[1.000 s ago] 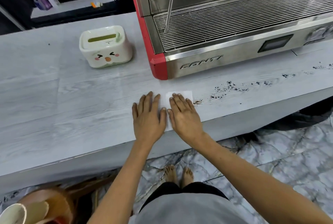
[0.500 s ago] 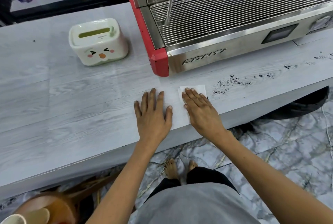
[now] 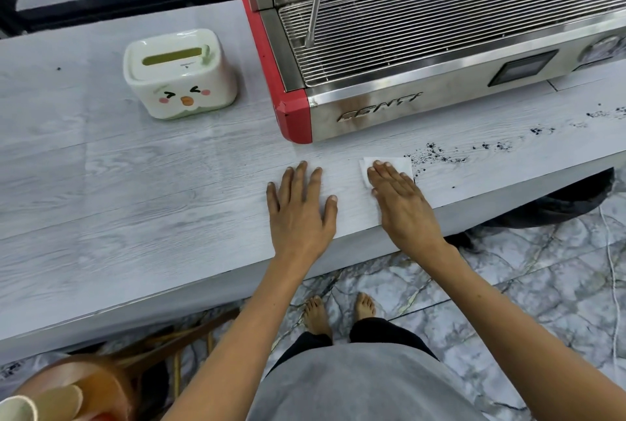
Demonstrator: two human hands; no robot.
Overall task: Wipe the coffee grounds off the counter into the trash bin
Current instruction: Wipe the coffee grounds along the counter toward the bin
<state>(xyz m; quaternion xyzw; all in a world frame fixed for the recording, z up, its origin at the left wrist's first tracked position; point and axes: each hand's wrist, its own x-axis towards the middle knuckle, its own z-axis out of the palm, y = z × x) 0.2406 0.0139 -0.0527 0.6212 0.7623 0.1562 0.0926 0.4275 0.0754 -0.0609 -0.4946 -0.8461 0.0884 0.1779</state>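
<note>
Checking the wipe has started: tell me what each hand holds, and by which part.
Nothing is gripped. The right hand lies flat, pressing the white tissue to the counter, covering its near part. The left hand rests flat on bare counter.

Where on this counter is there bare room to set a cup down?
Bare counter runs left of the left hand, in front of the tissue box. Right of the right hand and its tissue, coffee grounds litter the strip before the espresso machine.

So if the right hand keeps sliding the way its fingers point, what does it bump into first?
The right hand lies flat on the white tissue, fingers aimed up toward the espresso machine. Straight ahead there is only bare counter, so it would probably meet the machine's steel front first. The coffee grounds lie off to its right.
</note>
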